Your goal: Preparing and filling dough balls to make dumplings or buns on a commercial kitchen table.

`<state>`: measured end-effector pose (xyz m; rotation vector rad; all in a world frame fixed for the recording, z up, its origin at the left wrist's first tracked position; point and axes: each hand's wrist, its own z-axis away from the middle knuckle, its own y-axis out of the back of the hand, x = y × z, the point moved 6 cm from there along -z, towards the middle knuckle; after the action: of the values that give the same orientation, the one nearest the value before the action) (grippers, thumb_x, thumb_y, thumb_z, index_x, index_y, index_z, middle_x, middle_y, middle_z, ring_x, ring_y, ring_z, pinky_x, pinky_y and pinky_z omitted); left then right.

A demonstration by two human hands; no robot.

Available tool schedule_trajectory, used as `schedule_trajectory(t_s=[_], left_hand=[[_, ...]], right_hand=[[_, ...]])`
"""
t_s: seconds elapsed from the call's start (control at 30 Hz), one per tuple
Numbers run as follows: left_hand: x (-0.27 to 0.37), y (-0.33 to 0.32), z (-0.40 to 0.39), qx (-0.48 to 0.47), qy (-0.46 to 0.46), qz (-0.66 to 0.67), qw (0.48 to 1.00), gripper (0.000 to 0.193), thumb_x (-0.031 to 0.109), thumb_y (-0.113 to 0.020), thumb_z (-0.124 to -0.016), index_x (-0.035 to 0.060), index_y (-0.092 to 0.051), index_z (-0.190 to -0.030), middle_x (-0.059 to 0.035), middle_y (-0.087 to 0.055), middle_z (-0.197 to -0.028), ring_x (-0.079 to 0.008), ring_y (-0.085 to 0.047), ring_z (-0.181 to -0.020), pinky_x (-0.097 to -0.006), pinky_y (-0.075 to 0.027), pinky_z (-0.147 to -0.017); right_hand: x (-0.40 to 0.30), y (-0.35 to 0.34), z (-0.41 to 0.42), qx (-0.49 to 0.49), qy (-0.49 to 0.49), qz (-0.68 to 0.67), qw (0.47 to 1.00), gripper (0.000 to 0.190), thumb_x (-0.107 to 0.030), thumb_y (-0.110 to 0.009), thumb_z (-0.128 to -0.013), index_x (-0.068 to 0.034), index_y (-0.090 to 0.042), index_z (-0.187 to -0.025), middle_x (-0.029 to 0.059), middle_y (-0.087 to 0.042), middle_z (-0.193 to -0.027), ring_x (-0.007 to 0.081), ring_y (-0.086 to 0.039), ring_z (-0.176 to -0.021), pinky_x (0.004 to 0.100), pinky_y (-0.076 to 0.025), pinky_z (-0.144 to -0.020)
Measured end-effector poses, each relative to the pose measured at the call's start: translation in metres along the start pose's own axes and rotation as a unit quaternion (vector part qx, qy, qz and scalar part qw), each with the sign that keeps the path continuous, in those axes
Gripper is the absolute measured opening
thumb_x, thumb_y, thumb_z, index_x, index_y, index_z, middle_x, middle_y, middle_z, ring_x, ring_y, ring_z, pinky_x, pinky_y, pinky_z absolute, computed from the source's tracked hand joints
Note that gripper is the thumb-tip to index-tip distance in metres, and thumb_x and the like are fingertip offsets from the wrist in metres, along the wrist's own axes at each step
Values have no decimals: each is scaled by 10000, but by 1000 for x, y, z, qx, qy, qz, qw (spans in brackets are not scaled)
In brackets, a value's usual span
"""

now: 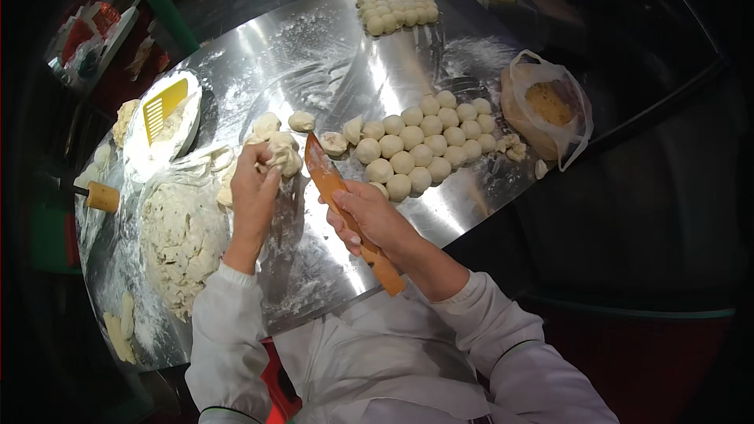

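My left hand [254, 185] pinches a soft, gathered piece of dough [284, 154] between thumb and fingertips. In my right hand [364, 212] lies a long, flat wooden spatula [325, 175], gripped around its middle. Its pointed, flour-dusted tip is beside the dough piece. Just beyond sit a loose dough lump [301, 121] and an open dough round [333, 143] with pale stuff on it. Rows of smooth dough balls [420, 154] stand close together to the right. A big, rough mass of dough [184, 235] lies left of my left forearm, partly under clear plastic.
The floured steel table [318, 282] bears a white basin [171, 123] with a yellow slotted scraper [168, 107]. A wooden handle [102, 196] juts in at the left edge. More dough balls [397, 9] stand at the far end. A plastic bag of crumbly yellowish filling [548, 103] stands right.
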<state>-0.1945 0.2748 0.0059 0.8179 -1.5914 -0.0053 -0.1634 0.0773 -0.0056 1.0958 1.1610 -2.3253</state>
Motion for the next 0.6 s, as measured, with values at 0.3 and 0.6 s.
schedule_trajectory(t_s=[0.3,0.6], left_hand=[[-38,60,166,-160,148,0,976,387,15,-652,-826,-2,-679,-1211,-84,-578,-1163,-177,-598,-1017,-275,-495,-849],[-10,40,173,-146,92,-65,983,599,-8,-710,-803,51,-555,-1379,-110,-518,-1264,-203,-569,-930,-291,-489,-812]], right_hand=[[-80,181,100,428,265,501,704,199,-126,-670,-926,-15,-661,-1090,85,-598,-722,156,-502,-604,322,-435,-585],[-96,312,108,442,225,633,594,263,-82,-655,-926,-23,-621,-1180,203,-686,-1084,333,-672,-997,406,-507,-854]])
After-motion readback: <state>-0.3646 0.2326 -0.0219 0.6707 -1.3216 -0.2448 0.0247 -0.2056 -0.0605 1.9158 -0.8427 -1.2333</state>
